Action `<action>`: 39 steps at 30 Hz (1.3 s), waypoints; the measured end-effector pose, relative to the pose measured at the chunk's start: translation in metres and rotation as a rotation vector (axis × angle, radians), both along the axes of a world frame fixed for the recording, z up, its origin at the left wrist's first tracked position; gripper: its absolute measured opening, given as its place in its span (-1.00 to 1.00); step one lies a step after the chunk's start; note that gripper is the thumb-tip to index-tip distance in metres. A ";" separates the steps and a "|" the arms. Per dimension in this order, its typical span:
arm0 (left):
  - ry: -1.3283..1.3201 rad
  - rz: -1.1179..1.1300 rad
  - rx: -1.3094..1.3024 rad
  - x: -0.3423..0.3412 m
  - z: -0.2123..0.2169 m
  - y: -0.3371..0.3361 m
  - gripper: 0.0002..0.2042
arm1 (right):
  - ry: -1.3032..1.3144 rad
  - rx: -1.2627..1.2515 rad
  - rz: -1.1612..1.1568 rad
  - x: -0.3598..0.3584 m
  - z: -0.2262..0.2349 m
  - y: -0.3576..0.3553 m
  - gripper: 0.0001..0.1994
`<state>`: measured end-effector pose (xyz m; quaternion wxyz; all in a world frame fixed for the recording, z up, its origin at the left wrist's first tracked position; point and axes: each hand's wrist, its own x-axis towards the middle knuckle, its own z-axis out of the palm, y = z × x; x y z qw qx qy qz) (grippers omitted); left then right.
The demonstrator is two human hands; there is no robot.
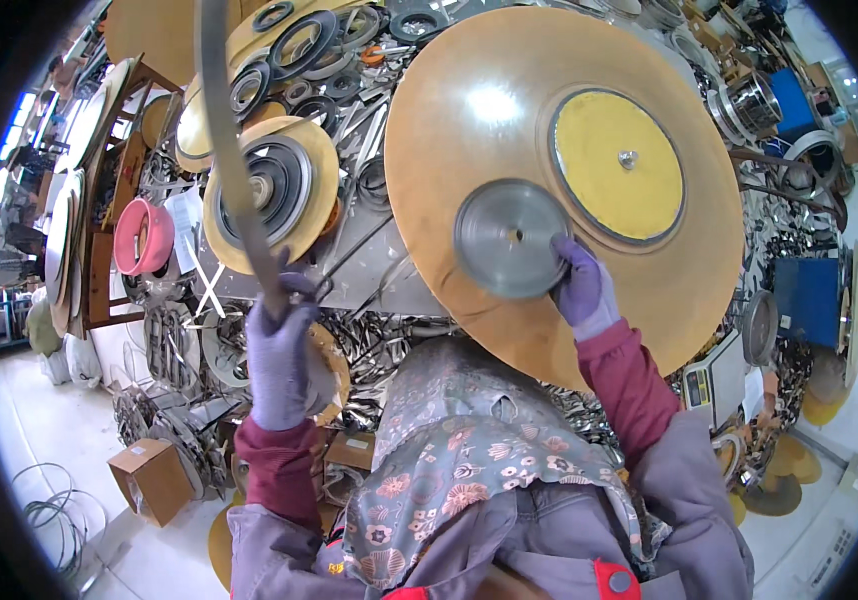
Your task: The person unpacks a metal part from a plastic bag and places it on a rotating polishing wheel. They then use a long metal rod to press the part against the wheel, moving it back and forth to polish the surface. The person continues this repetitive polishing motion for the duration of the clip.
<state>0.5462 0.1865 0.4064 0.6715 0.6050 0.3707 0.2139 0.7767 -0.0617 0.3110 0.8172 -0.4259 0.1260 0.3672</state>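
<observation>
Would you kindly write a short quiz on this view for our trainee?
1. What colour is the round panel on the large tan disc?
A) Blue
B) Yellow
C) Pink

2. True or false: the right hand is touching the pink basin.

3. Fill in the gap: the left hand holds a long grey ____.

Key:
1. B, yellow.
2. False; it touches the edge of a grey disc with round grooves.
3. Strip, rising from the hand toward the top of the picture.
</observation>
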 end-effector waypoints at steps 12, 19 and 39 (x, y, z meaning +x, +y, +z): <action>0.078 0.007 -0.116 -0.003 -0.007 -0.010 -0.80 | -0.326 -0.718 0.109 0.060 0.033 -0.152 -0.54; 0.154 -0.107 -0.220 0.047 -0.057 -0.070 -0.76 | -0.617 -1.870 -0.306 0.041 -0.134 -0.431 -0.47; 0.497 -0.291 0.640 0.072 -0.139 -0.101 -0.82 | -0.195 -0.690 -0.683 -0.123 -0.227 -0.279 -0.57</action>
